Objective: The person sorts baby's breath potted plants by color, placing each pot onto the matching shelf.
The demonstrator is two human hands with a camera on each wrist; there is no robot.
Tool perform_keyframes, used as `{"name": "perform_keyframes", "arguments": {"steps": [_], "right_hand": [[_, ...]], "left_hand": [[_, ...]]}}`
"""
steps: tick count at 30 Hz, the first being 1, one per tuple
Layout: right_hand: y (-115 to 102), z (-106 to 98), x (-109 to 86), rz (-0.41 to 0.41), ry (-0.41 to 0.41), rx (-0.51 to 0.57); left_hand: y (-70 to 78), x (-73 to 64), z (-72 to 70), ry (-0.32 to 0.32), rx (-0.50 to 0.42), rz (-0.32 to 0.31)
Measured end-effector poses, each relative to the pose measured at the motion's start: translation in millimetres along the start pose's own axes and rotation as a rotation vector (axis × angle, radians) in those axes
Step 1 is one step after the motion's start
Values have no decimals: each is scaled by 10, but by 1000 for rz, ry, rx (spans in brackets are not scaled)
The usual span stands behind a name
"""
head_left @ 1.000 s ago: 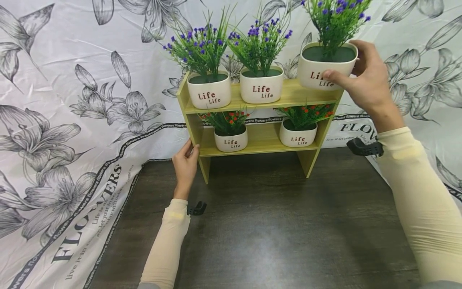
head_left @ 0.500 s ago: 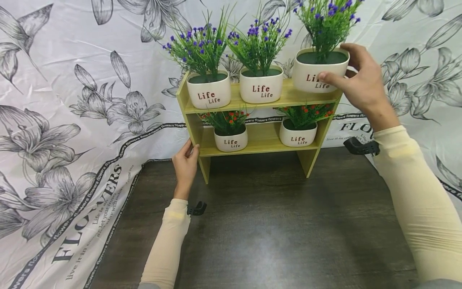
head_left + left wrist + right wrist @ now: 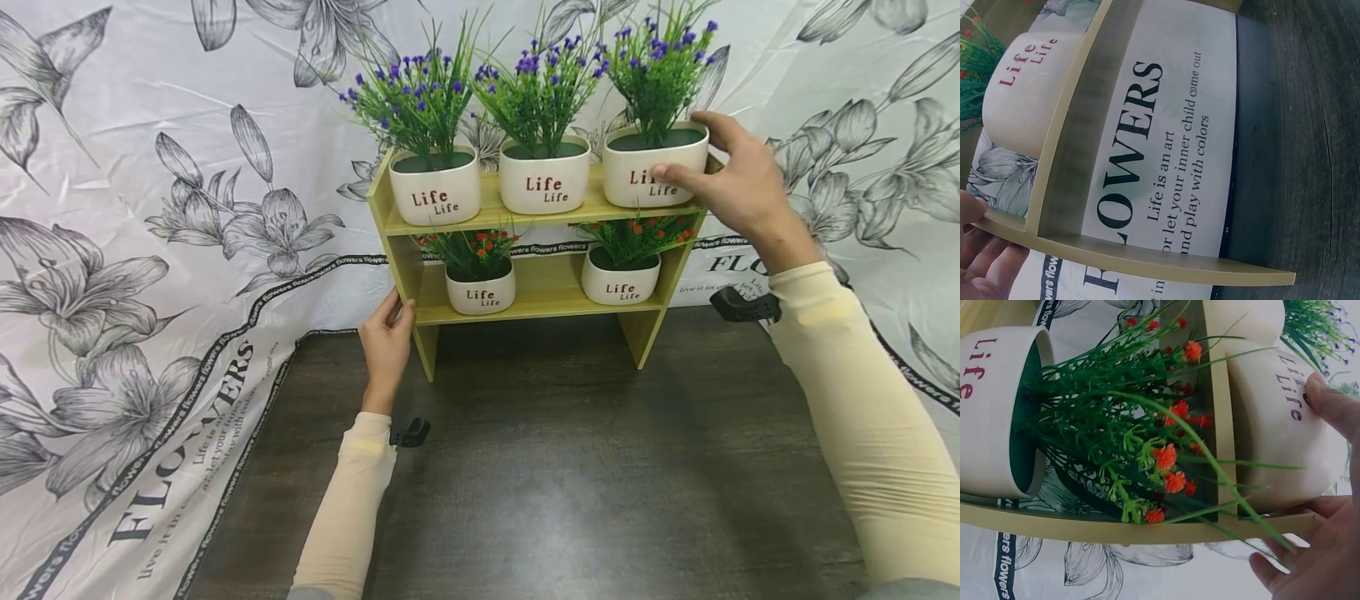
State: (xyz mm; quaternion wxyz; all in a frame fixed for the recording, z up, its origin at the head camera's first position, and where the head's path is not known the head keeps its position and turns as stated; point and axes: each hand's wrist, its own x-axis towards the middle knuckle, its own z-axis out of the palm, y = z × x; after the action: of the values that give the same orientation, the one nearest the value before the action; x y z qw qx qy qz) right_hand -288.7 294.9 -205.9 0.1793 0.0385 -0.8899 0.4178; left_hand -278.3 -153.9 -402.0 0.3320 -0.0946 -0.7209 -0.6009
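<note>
A small two-tier wooden shelf [image 3: 549,279] stands on the dark table. My right hand [image 3: 742,182] grips a white "Life" flowerpot [image 3: 628,185] with purple flowers at the right end of the top tier. The thumb lies on the pot's front, and the other fingers reach round its right side. In the right wrist view the flowerpot [image 3: 1272,444] stands at the top board. Low on the shelf's left side, my left hand [image 3: 386,343] holds the side panel. The left wrist view has its thumb [image 3: 971,207] inside that panel and fingers outside.
Two more purple-flowered pots, a left one [image 3: 437,193] and a middle one [image 3: 542,185], share the top tier. Below stand two red-flowered pots, one left [image 3: 480,292] and one right [image 3: 619,281]. A flower-printed cloth [image 3: 225,150] hangs behind the dark table [image 3: 555,467].
My right hand has brought the purple-flowered pot down and to the left, from above the shelf onto the right end of its top tier. The left hand has stayed still.
</note>
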Motion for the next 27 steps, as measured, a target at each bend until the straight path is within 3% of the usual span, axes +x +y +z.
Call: {"name": "perform_keyframes", "arguments": {"steps": [6,27], "right_hand": [[58,-26,25,20,-65,-60],[141,2,-8,-13,-39,-10]], "left_hand": [[7,0,8,3,10,4],[-4,-6,11,2,27,-1]]}}
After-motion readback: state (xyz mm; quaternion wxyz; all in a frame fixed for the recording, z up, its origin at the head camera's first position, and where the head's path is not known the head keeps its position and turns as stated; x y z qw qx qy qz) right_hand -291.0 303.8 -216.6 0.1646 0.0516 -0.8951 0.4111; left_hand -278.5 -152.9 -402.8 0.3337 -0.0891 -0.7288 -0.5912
